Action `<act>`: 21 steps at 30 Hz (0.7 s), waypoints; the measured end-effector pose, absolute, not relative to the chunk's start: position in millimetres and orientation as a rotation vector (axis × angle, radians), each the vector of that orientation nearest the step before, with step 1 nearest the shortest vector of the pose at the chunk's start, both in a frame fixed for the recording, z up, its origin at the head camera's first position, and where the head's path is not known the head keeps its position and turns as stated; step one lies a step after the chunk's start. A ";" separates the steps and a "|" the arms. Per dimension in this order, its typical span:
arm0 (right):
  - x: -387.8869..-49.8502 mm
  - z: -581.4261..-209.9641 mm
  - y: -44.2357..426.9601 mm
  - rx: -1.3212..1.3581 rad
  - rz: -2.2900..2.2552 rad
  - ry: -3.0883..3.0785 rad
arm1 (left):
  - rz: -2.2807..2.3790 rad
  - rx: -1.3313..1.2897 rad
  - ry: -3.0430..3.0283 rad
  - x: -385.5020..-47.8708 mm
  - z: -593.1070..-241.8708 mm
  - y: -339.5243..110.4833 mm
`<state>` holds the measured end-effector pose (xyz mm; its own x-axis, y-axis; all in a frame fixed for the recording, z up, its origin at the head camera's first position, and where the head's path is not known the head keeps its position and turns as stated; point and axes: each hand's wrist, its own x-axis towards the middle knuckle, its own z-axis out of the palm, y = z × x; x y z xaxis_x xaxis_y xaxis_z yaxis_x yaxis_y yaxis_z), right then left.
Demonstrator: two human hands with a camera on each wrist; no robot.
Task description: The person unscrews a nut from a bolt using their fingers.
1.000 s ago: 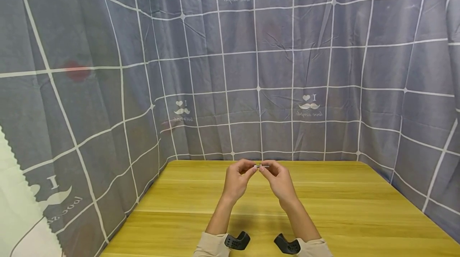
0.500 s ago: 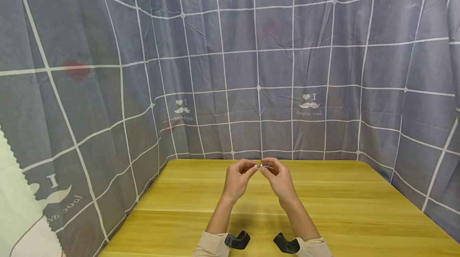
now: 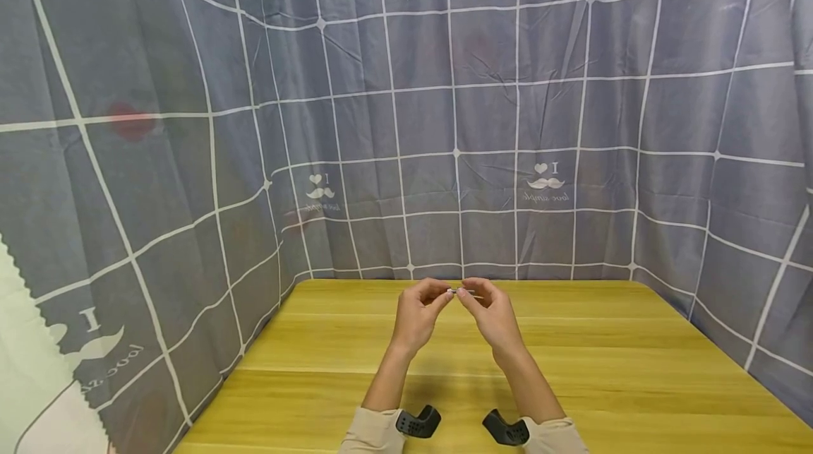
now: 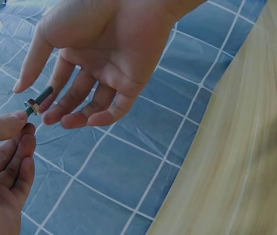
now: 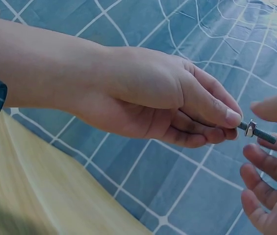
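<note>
A small metal bolt with a nut partway along its thread is held in the air above the far part of the table. My left hand pinches one end between thumb and fingers, which hide that end. Around the free threaded end is my right hand, its thumb and fingers loosely bent and spread. In the right wrist view the right thumb stands apart from the nut, and the index finger lies behind the thread tip; whether it touches I cannot tell.
The wooden table spreads beneath both forearms. A grey curtain with white grid lines hangs behind it and along both sides. Black devices, one on the left wrist and one on the right wrist, sit at the sleeves.
Both hands keep nearly the same place. In the head view my right fingertips have shifted slightly, and the thumb covers more of the nut than half a second ago.
</note>
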<state>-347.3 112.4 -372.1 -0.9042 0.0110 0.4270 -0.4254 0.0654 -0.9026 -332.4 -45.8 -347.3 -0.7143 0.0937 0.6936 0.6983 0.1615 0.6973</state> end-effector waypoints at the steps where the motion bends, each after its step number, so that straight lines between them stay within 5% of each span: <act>1: -347.4 -372.4 112.1 0.402 1.902 -2.031 | -1.590 -0.752 -1.944 -332.4 -347.3 -46.0; 21: -348.2 -373.6 109.9 0.446 1.927 -2.008 | -1.614 -0.744 -1.938 -330.9 -345.9 -47.3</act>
<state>-348.2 109.9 -373.6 -0.8996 -0.0026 0.4367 -0.4364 0.0404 -0.8988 -330.9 -47.3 -345.9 -0.7216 0.0895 0.6865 0.6913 0.1449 0.7079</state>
